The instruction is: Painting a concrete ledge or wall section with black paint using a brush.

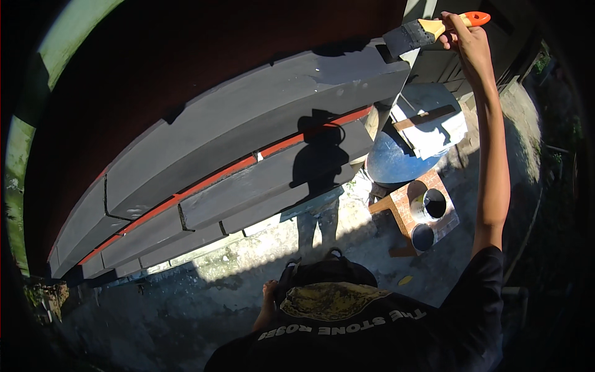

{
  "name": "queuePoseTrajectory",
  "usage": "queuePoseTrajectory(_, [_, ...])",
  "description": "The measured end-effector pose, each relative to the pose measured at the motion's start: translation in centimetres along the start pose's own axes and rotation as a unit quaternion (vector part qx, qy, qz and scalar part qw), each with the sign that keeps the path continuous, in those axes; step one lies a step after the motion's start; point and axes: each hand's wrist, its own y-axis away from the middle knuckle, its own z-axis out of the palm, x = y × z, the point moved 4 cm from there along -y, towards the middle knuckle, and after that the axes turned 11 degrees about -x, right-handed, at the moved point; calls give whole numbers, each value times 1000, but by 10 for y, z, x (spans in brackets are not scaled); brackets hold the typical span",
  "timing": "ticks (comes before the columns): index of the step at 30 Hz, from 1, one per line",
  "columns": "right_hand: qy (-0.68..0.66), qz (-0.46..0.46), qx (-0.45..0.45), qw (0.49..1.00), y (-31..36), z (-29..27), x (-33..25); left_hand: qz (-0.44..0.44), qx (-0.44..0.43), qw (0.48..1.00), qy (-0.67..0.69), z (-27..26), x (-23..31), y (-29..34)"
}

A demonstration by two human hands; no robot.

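Note:
My right hand (472,44) is raised at the upper right, closed round a paintbrush (429,28) by its pale wooden handle, which has an orange-red end. The wide brush head is dark with paint. Its bristles point left and touch or hover just over the right end of a dark grey ledge (248,96); contact is unclear. A darker patch shows on the ledge beside the bristles. My left hand (269,289) hangs low by my side, with fingers curled and no object visible in it.
Below the ledge run a red strip (223,172) and stepped grey blocks (260,180). At right stands a blue barrel (396,155) with white sheets and a wooden strip on top. Nearer, a brick-patterned stand (443,226) holds an open can (430,204) and a dark round container (423,237).

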Motion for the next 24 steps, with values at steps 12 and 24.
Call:
queuePoseTrajectory(12, [-88, 19, 40, 995, 9, -16, 15, 23, -55, 997, -58, 15, 2, -5])
queuePoseTrajectory(24, [-103, 101, 5, 989, -15, 20, 50, -40, -9, 995, -95, 28, 15, 0])
